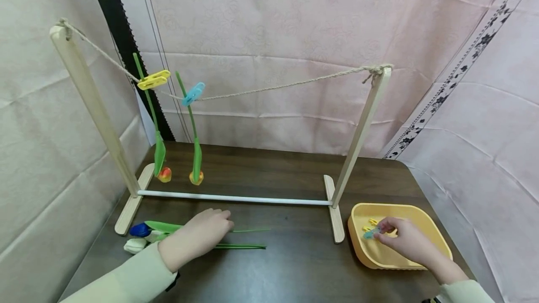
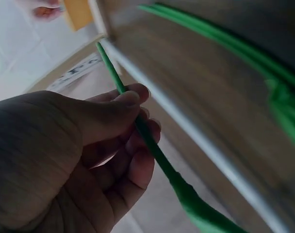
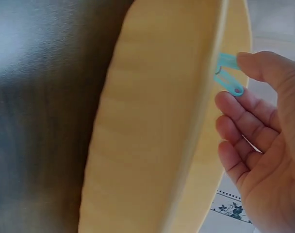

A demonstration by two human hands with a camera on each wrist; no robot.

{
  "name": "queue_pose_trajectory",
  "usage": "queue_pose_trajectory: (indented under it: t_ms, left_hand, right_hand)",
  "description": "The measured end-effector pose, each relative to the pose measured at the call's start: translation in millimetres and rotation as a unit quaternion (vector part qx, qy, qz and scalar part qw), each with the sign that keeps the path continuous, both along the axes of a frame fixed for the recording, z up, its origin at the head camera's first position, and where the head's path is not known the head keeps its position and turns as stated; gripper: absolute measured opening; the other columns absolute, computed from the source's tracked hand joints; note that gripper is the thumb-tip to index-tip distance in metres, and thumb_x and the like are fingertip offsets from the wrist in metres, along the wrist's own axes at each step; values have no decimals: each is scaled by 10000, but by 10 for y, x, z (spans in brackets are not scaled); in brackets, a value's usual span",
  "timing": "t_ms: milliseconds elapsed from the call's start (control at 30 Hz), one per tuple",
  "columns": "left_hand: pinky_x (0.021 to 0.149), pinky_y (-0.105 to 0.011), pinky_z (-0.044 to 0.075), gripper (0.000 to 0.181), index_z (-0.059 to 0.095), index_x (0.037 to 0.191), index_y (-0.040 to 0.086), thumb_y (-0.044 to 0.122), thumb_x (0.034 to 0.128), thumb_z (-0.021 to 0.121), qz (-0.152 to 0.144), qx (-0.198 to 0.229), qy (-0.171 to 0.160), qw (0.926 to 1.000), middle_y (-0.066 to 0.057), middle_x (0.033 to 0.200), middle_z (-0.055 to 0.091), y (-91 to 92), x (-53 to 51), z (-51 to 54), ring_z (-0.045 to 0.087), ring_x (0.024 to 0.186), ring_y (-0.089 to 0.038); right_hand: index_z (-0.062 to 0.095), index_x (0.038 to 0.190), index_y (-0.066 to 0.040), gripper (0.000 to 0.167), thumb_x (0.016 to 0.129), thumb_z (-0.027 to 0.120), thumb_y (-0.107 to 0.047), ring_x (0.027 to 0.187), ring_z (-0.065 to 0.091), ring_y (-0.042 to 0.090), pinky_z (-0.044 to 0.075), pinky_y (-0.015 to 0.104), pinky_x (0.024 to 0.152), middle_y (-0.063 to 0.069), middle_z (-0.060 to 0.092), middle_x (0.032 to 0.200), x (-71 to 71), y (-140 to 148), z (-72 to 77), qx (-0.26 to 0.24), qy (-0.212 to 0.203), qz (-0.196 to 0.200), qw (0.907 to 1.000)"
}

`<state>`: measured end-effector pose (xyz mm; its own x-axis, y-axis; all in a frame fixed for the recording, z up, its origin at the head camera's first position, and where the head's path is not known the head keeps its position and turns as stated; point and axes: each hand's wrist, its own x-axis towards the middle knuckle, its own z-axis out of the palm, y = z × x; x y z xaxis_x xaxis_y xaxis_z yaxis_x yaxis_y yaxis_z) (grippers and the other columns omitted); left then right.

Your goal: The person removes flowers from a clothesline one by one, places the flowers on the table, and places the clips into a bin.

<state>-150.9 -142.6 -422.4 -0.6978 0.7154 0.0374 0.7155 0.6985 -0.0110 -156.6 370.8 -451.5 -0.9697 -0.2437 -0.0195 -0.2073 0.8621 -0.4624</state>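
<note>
My left hand [image 1: 202, 233] pinches the green stem [image 2: 150, 141] of an artificial tulip between thumb and fingers, over the table's left part. Beside it lie a blue tulip [image 1: 141, 230] and white tulips [image 1: 135, 246]; which flower the held stem bears I cannot tell. My right hand [image 1: 404, 240] holds a light blue clip [image 3: 229, 75] by its ends, over the yellow basket [image 1: 360, 242]. Yellow clips [image 1: 372, 222] lie in the basket. On the rope [image 1: 278, 88] a yellow clip [image 1: 154, 80] and a blue clip [image 1: 193, 93] each hold a tulip, head down.
A wooden frame with a left post [image 1: 97, 106] and right post [image 1: 362, 130] carries the rope. A white bar [image 1: 236, 198] joins its feet low across the table [image 1: 294, 256]. Light patterned cloth [image 1: 273, 22] hangs behind and at both sides.
</note>
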Motion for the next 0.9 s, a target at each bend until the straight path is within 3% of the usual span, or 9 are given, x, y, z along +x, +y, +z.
queue_pose_trajectory:
  t_ms: [233, 433, 733, 900]
  left_hand:
    - [565, -328, 441, 181, 716, 789, 133, -48, 782, 711, 35, -69, -138, 9999, 14, 711, 521, -61, 13, -277, 531, 629, -155]
    - [552, -314, 429, 163, 701, 747, 144, -16, 779, 706, -120, -32, -13, 9999, 24, 713, 514, -54, 44, -427, 516, 616, -156]
    - [538, -316, 423, 190, 686, 724, 162, -11, 803, 691, -83, 120, -239, 9996, 42, 697, 516, -69, 74, -532, 517, 612, -132]
    - [529, -309, 415, 193, 668, 701, 168, -6, 780, 696, -153, 152, 86, 9997, 46, 681, 504, -80, 77, -566, 526, 613, -138]
  right_hand:
    - [660, 920, -135, 192, 861, 735, -302, 813, 586, 112, 486, 336, 717, -80, 628, 831, 52, 46, -87, 111, -520, 94, 9985]
    - [637, 899, -103, 207, 828, 756, -256, 789, 584, 145, 481, 350, 694, -54, 612, 815, 70, 71, -111, 361, -559, 248, 9975]
    - [640, 890, -87, 227, 772, 790, -209, 767, 592, 162, 486, 353, 685, -35, 626, 813, 59, 84, -184, 641, -312, 303, 9970]
    - [632, 886, -91, 249, 755, 804, -214, 765, 591, 167, 486, 357, 682, -32, 623, 815, 53, 76, -192, 722, -238, 317, 9966]
